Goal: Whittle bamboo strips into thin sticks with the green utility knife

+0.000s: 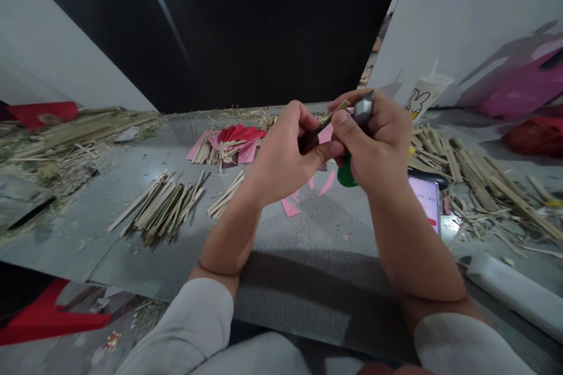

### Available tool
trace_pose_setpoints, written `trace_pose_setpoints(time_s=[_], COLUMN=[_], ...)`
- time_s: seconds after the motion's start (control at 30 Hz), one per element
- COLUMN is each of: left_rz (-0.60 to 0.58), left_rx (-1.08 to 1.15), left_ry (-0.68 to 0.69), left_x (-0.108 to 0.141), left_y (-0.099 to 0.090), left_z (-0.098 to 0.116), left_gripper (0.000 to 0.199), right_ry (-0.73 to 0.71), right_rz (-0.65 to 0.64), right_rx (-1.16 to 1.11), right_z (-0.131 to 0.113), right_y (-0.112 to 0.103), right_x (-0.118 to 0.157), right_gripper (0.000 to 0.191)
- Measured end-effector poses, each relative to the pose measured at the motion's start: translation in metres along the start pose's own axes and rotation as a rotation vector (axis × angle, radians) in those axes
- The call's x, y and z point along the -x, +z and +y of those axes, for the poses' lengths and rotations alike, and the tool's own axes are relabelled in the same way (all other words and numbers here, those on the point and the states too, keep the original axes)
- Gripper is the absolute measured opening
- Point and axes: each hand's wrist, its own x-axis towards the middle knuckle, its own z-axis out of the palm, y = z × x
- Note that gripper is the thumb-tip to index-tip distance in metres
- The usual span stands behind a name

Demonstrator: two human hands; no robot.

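Note:
Near the middle of the view, my left hand (292,155) is closed around a thin strip of plant stem (328,120), which slants up to the right. My right hand (378,140) is closed on a grey metallic tool (363,110), its thumb lying by the strip's upper end. The fingertips of both hands nearly meet. Below my right hand, a round green object (347,173) shows, partly hidden by the fingers. Pink paper scraps (290,208) lie beneath the hands on the grey table (308,246).
Bundled sticks (165,208) lie left, with pink and red papers (237,142) behind. On the right are a lit phone (426,199), a rabbit-print cup (426,94), split stems (479,176) and a white bar (514,287). A black panel (264,29) stands behind.

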Motion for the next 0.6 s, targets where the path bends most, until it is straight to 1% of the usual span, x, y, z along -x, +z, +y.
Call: trace_pose_setpoints(time_s=[0.07,0.13,0.17,0.27,0.3,0.33,0.4,0.5,0.53,0.6], left_rz=[-0.061,-0.100,-0.110,-0.097,-0.087,-0.076,-0.046,-0.002,0.009,0.017], left_rx=[0.022,0.058,0.081,0.142,0.149,0.150,0.142,0.119,0.111,0.096], left_ry=[-0.008,-0.011,-0.022,-0.088,-0.104,-0.108,-0.090,-0.066,-0.066,-0.067], left_x=[0.002,0.003,0.003,0.002,0.001,0.000,-0.001,-0.001,0.000,0.000], left_y=[0.000,0.001,0.002,0.004,0.005,0.005,0.004,0.003,0.002,0.001], left_z=[0.002,0.004,0.004,0.006,0.007,0.006,0.005,0.000,-0.001,-0.002], left_gripper=[0.041,0.031,0.026,0.018,0.016,0.016,0.016,0.015,0.015,0.015], right_ry=[-0.008,-0.052,-0.102,-0.288,-0.321,-0.332,-0.313,-0.267,-0.242,-0.192], right_rz=[-0.001,0.049,0.122,0.392,0.434,0.436,0.370,0.280,0.244,0.132], right_rx=[0.010,0.026,0.033,0.039,0.032,0.016,-0.040,-0.093,-0.084,-0.037], right_z=[-0.001,0.000,0.001,0.006,0.008,0.009,0.011,0.011,0.010,0.008], right_y=[-0.005,-0.008,-0.008,-0.003,-0.002,-0.001,-0.002,-0.009,-0.011,-0.016], right_x=[-0.004,-0.003,-0.001,0.007,0.009,0.010,0.010,0.009,0.009,0.011], right_gripper=[0.033,0.029,0.026,0.015,0.014,0.013,0.016,0.025,0.026,0.027])
